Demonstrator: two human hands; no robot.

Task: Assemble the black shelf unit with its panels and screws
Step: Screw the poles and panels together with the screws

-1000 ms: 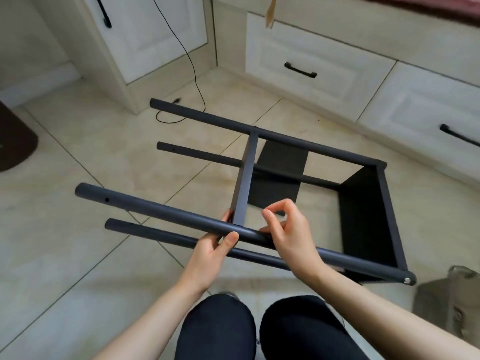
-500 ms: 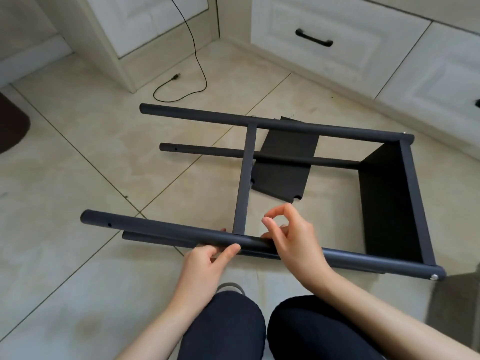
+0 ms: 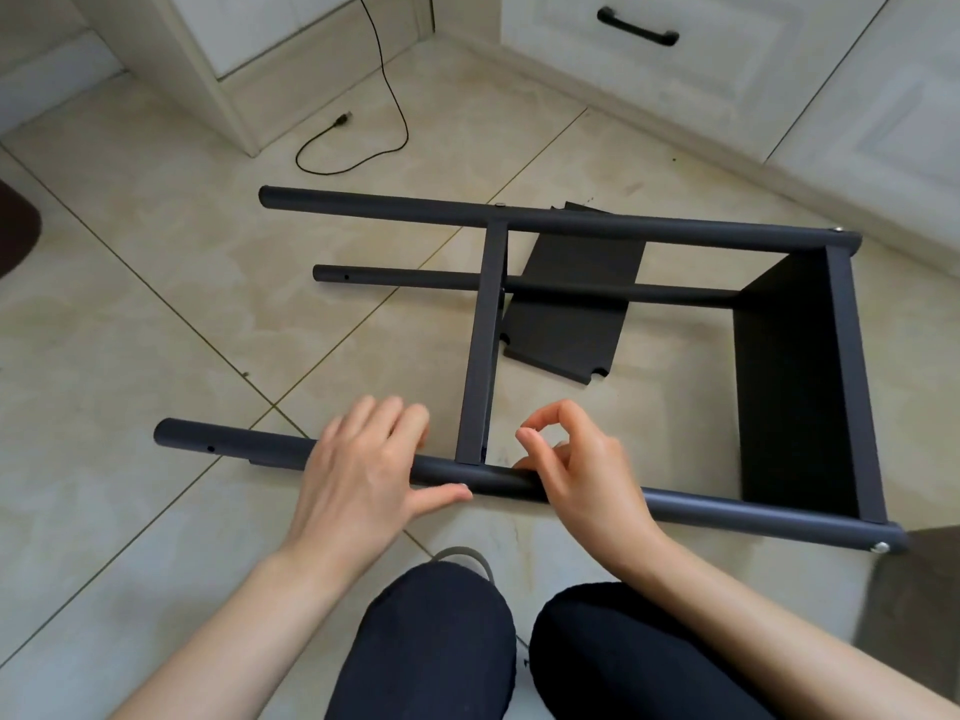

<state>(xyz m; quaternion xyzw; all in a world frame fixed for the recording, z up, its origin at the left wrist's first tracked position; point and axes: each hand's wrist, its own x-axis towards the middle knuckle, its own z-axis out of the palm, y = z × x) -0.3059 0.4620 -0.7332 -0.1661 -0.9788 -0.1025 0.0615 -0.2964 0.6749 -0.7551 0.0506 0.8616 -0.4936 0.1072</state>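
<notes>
The black shelf frame lies on its side on the tiled floor. Its near pole [image 3: 234, 449] runs left to right in front of my knees, and the far pole [image 3: 571, 223] lies parallel behind it. A narrow middle panel [image 3: 483, 345] and a wide end panel [image 3: 795, 381] join them. My left hand [image 3: 358, 475] lies over the near pole, thumb along its near side. My right hand [image 3: 587, 470] sits on the same pole just right of the middle panel, thumb and forefinger pinched; I cannot tell if they hold anything. A silver screw head [image 3: 880, 548] shows at the pole's right end.
A loose black panel [image 3: 566, 324] lies flat on the floor under the frame. A black cable [image 3: 363, 142] curls near the white cabinet. White drawers with a black handle [image 3: 639, 33] stand behind. A dark mat [image 3: 15, 231] is at the left edge, and a brown bag [image 3: 914, 589] at the right.
The frame has come down and now lies flatter on the floor. My left hand has shifted from gripping the near pole from below to lying over its top. My right hand keeps its pinch.
</notes>
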